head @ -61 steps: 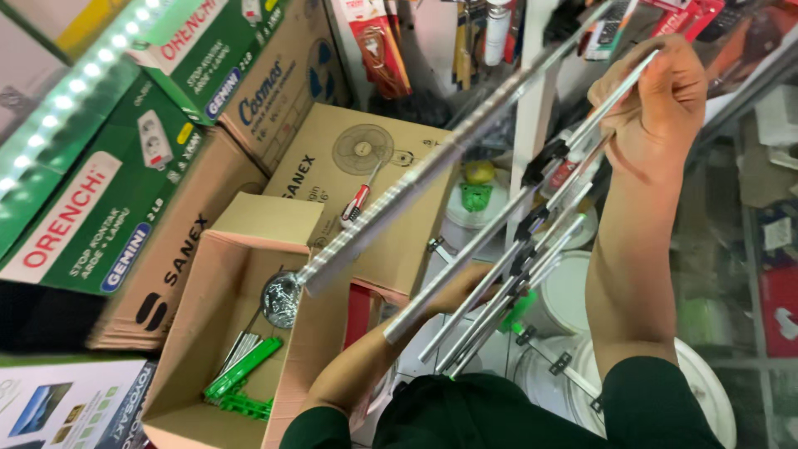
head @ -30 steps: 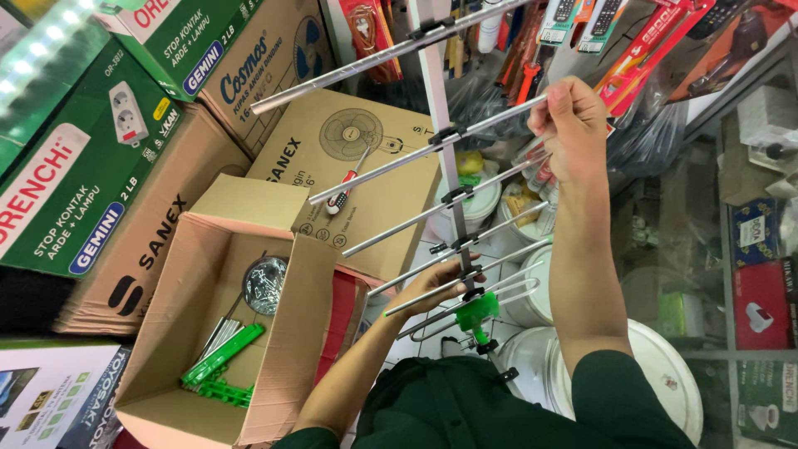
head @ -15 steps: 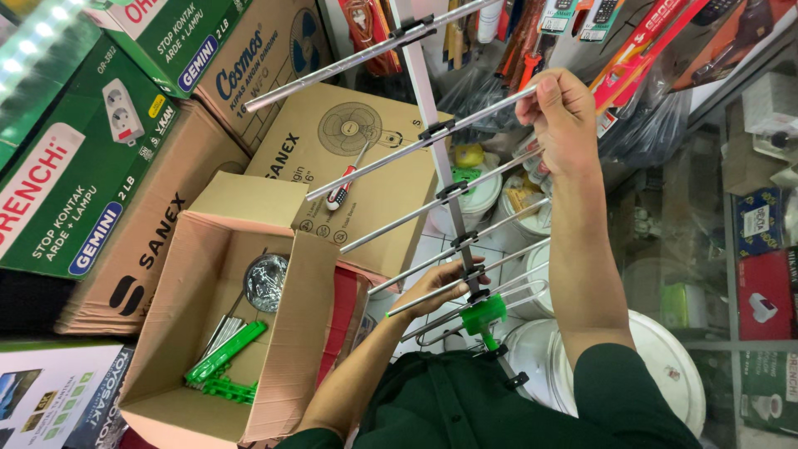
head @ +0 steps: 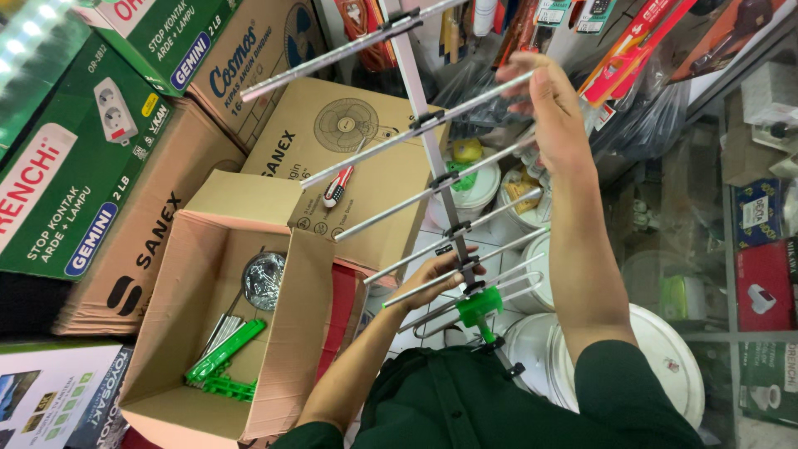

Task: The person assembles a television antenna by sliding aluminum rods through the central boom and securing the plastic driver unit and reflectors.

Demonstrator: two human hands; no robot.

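Antenna: a metal aerial (head: 432,179) with a square central boom and thin silver cross rods, held up in the air above the open carton, its boom running from the person's chest away toward the far shelves.
Green clamp: a green plastic fitting (head: 477,308) sits on the antenna's boom at the near end, just below the left hand.
Left hand: the left hand (head: 436,278) is closed around the boom and lower rods of the antenna, fingers curled over them.
Right hand: the right hand (head: 553,116) is raised near the antenna's upper part, fingers pinching the tip of one cross rod.
Open carton: a brown cardboard box (head: 208,324) stands left of the antenna, flaps open; inside lie green plastic parts (head: 220,353), some metal rods and a shiny coil of wire (head: 263,281).
Screwdriver: a red-and-white handled screwdriver (head: 341,183) lies on a closed fan carton (head: 357,158) behind the antenna's rods.
White buckets: white lidded pails (head: 665,366) stand on the floor right of the antenna's near end.
Green boxes: stacked green retail boxes (head: 75,158) lie far left of the antenna, beyond the open carton.
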